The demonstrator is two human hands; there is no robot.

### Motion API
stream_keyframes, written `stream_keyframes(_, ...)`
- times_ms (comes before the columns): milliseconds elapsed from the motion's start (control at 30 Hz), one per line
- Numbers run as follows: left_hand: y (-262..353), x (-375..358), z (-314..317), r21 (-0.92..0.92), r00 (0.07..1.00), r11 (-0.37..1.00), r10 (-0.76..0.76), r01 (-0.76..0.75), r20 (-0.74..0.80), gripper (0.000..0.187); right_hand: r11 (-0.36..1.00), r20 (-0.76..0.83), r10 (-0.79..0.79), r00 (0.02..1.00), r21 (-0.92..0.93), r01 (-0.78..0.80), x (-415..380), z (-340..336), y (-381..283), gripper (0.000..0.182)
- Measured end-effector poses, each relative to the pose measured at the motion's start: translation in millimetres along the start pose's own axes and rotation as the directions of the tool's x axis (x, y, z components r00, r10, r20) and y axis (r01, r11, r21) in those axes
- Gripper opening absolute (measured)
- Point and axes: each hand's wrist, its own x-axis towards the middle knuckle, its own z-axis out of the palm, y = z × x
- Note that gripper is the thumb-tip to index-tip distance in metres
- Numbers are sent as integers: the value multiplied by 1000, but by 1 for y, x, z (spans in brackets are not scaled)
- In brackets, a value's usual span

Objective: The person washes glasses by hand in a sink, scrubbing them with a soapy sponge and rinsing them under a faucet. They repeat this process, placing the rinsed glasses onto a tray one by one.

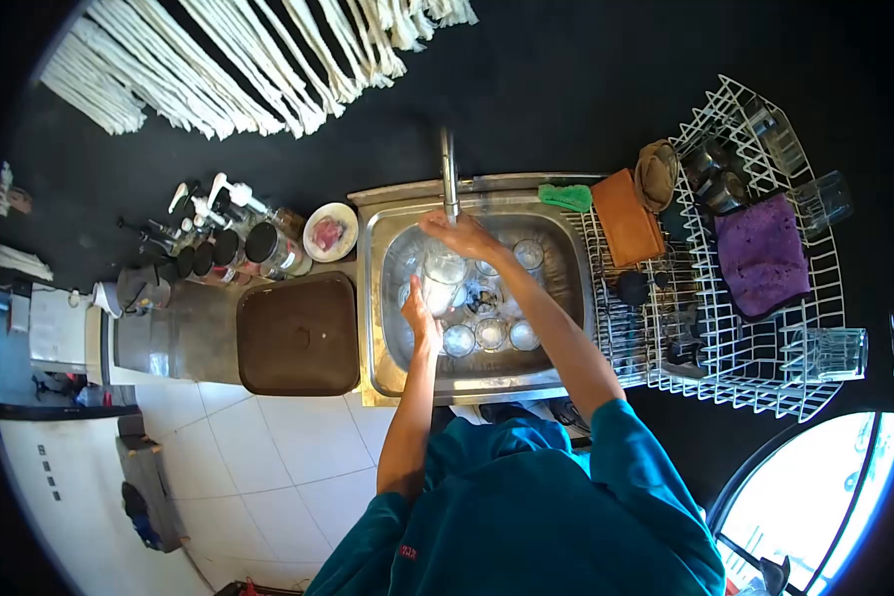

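Note:
A clear glass vessel is held tilted over the left half of the metal sink. My left hand grips its lower side, thumb up, other fingers partly behind the glass. Directly at the end of the tap, my right hand is curled at the vessel's upper end. Its fingertips are hidden, so what they grip does not show. Several drinking glasses stand in the sink, among them a front glass and one at the back right.
Left of the sink lies a brown tray, with a white plate and lidded jars behind it. A green sponge rests on the back rim. At right, a white wire rack holds glasses and a purple cloth.

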Motion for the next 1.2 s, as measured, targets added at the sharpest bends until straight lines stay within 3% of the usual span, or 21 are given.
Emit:
stream_keyframes(33, -5, 4, 1, -48, 1000, 999, 19, -19, 16, 54, 985, 200, 122, 972, -148, -93, -31, -10, -62, 65)
stream_keyframes(100, -11, 15, -2, 21, 1000, 1000, -3, 3, -25, 55, 993, 171, 45, 984, -115, -25, -56, -10, -44, 72)
stream_keyframes(167, 3, 9, 7, -15, 996, 1000, -4, 6, 93, 56, 996, 134, -38, 990, -74, 48, -69, -7, -28, 81)
stream_keyframes(200, 10, 4, 11, 16, 989, 999, -46, 44, 143, 58, 965, 62, 24, 998, 261, -39, -75, -5, -23, 90)
stream_keyframes(233, 10, 9, 11, 19, 989, 999, -45, 43, 142, 58, 817, 13, 102, 995, 569, -91, -78, -3, -19, 99)
stream_keyframes(333, 26, 9, 18, 115, 778, 941, -328, 318, 535, 62, 823, -70, 157, 985, 560, -91, -86, 4, -17, 93)
stream_keyframes(400, 29, 12, 25, 153, 758, 927, -368, 341, 539, 62, 819, -92, 150, 984, 570, -72, -87, 6, -19, 93)
stream_keyframes(433, 31, 13, 28, 195, 738, 912, -407, 361, 538, 62, 894, -210, 191, 959, 440, -82, -86, 8, -19, 93)
stream_keyframes(567, 16, -3, 52, 94, 911, 960, -281, 265, 301, 55, 973, -482, 228, 846, 153, -175, -87, 15, -32, 94)
stream_keyframes(600, 10, -3, 51, 47, 904, 962, -269, 269, 331, 55, 973, -485, 225, 845, 153, -171, -85, 12, -27, 94)
stream_keyframes(667, 2, -2, 40, 46, 841, 937, -331, 345, 428, 57, 993, -357, -111, 927, 1, 119, -86, 5, -16, 92)
stream_keyframes(700, 1, -2, 36, 50, 766, 908, -379, 416, 520, 59, 993, -357, -110, 928, 0, 117, -84, 4, -6, 92)
stream_keyframes(767, 3, 1, 32, 49, 743, 896, -396, 442, 539, 59, 962, -276, -234, 932, 72, 263, -77, 5, 10, 93)
stream_keyframes(833, 7, 7, 30, 176, 683, 904, -411, 389, 604, 59, 972, -287, -143, 947, 138, 189, -81, 8, 6, 94)
stream_keyframes(867, 5, 7, 33, 173, 685, 906, -408, 387, 604, 59, 972, -290, -55, 956, 202, 117, -82, 9, 3, 95)
stream_keyframes(900, 16, -7, 46, 144, 814, 937, -347, 318, 465, 59, 972, -285, -58, 957, 203, 119, -85, 13, -8, 95)
stream_keyframes(933, 18, -14, 53, 129, 911, 961, -273, 244, 308, 60, 995, -410, -60, 910, 47, 87, -89, 18, -17, 96)
stream_keyframes(967, 14, -15, 54, 128, 913, 961, -273, 245, 304, 60, 994, -527, -81, 846, -102, 31, -92, 22, -27, 97)
stream_keyframes(1033, -2, -1, 54, 24, 937, 986, -167, 167, 307, 60, 985, -535, -152, 831, -154, 81, -89, 20, -31, 99)
stream_keyframes(1133, -4, 8, 49, -7, 909, 982, -173, 190, 380, 55, 992, -446, -117, 887, -96, 82, -94, 7, -31, 98)
stream_keyframes(1200, 3, 9, 44, -11, 882, 985, -150, 173, 446, 55, 979, -218, -183, 958, 48, 198, -87, -4, -27, 97)
